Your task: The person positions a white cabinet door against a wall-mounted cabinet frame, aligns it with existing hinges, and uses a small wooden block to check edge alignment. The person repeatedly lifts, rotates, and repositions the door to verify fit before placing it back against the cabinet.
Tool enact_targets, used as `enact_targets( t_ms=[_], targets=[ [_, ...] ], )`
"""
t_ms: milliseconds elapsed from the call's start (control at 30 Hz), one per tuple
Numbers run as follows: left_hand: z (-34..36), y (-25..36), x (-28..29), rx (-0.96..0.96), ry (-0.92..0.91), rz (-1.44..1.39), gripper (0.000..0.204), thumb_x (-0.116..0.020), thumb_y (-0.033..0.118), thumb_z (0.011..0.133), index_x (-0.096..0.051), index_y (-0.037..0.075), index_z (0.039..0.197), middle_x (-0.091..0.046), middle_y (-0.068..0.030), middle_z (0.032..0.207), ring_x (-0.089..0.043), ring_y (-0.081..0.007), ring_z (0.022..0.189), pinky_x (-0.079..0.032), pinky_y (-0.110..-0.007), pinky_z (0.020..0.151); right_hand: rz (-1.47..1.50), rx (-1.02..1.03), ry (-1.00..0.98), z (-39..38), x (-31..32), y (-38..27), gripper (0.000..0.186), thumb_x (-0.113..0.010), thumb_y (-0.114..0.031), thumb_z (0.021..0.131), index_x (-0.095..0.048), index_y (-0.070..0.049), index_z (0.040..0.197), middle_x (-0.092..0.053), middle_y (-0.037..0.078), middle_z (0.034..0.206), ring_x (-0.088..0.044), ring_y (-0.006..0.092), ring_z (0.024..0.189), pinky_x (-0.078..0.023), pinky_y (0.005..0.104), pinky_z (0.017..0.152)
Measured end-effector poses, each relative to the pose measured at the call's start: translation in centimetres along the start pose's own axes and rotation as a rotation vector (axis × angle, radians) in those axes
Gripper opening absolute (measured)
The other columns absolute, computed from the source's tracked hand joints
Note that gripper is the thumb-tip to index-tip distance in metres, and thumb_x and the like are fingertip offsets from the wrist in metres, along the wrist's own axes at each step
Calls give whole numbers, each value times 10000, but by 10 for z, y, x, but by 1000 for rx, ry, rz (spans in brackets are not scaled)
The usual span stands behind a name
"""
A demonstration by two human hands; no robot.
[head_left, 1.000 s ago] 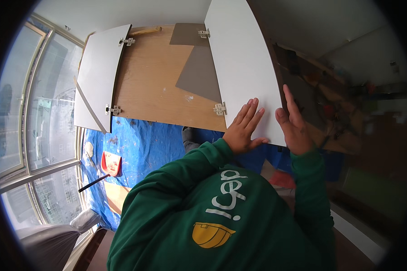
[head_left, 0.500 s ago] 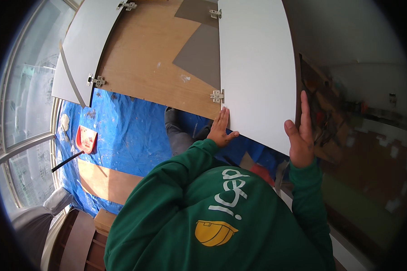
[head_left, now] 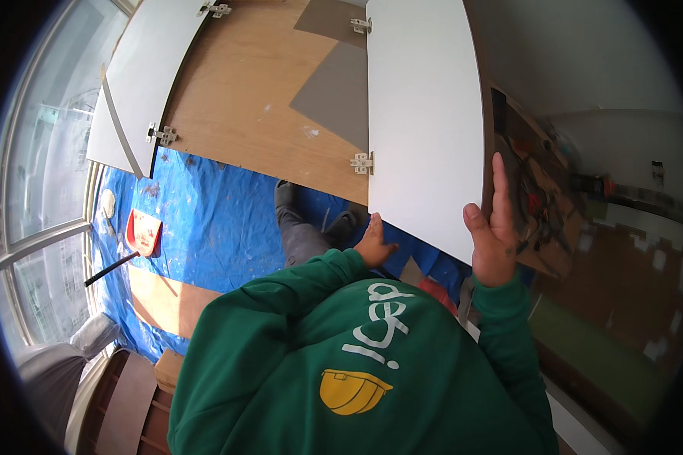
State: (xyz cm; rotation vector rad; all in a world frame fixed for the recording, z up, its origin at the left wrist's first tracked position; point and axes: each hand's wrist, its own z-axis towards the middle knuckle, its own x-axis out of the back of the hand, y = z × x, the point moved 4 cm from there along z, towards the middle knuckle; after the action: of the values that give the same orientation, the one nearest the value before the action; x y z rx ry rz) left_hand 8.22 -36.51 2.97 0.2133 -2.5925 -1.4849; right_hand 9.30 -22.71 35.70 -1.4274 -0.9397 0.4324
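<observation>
A white panel (head_left: pixel 425 98) with metal hinges (head_left: pixel 361 162) on its left edge rests at the right of a wooden board (head_left: pixel 235 91) that carries grey pieces (head_left: pixel 326 91). My left hand (head_left: pixel 374 243) is at this panel's lower left corner, fingertips at the edge, thumb apart. My right hand (head_left: pixel 495 231) lies against the panel's right edge, fingers stretched out along it and thumb raised. A second white panel (head_left: pixel 136 68), also hinged, sits at the left with a thin strip (head_left: pixel 120 121) across it.
A blue tarp (head_left: pixel 205 220) lies below, with a red long-handled dustpan (head_left: pixel 143 229), plywood (head_left: pixel 159 296) and my feet (head_left: pixel 284 197). Tall windows (head_left: pixel 53 174) line the left. A cardboard box (head_left: pixel 168 371) is at lower left; dark tools (head_left: pixel 535 205) lie on a board at right.
Since a second ago the view has shifted. My left hand has moved from the panel's face down to its lower left corner. My right hand stays beside the right edge.
</observation>
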Motion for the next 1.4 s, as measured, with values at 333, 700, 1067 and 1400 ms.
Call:
enact_targets(
  t_ms=[333, 700, 1067, 1400],
  targets=[
    [-66, 127, 51, 37, -354, -72, 974, -644, 270, 1030, -13, -196, 1607, -195, -410, 1682, -214, -377, 1620, -214, -332, 1300, -30, 36, -9, -3, -3, -1, 715, -533, -118, 1086, -182, -19, 1701, -279, 216, 1718, -272, 273, 1572, -209, 396, 1282],
    [-77, 192, 104, -315, -52, 50, 236, -721, 242, 998, -766, 13, 1027, -739, -152, 865, -688, -240, 772, -529, -361, 730, -9, 23, 15, -2, -4, -4, 723, -553, -111, 1070, -209, -36, 1702, -313, 206, 1696, -310, 257, 1544, -261, 384, 1259],
    [-55, 168, 89, -499, -99, -264, 147, -860, 179, 891, -797, 47, 890, -722, -70, 900, -647, -212, 929, -501, -359, 866, -107, 70, 25, -2, -4, 1, 723, -561, -160, 1080, -212, -28, 1700, -395, 235, 1622, -361, 296, 1515, -262, 416, 1256],
    [-56, 173, 87, -515, -33, -217, 121, -867, 165, 877, -797, 66, 876, -715, -55, 877, -637, -217, 927, -502, -361, 857, -103, 54, 26, -2, 1, 2, 720, -556, -170, 1082, -214, -31, 1700, -384, 236, 1634, -360, 299, 1519, -253, 419, 1261]
  ],
)
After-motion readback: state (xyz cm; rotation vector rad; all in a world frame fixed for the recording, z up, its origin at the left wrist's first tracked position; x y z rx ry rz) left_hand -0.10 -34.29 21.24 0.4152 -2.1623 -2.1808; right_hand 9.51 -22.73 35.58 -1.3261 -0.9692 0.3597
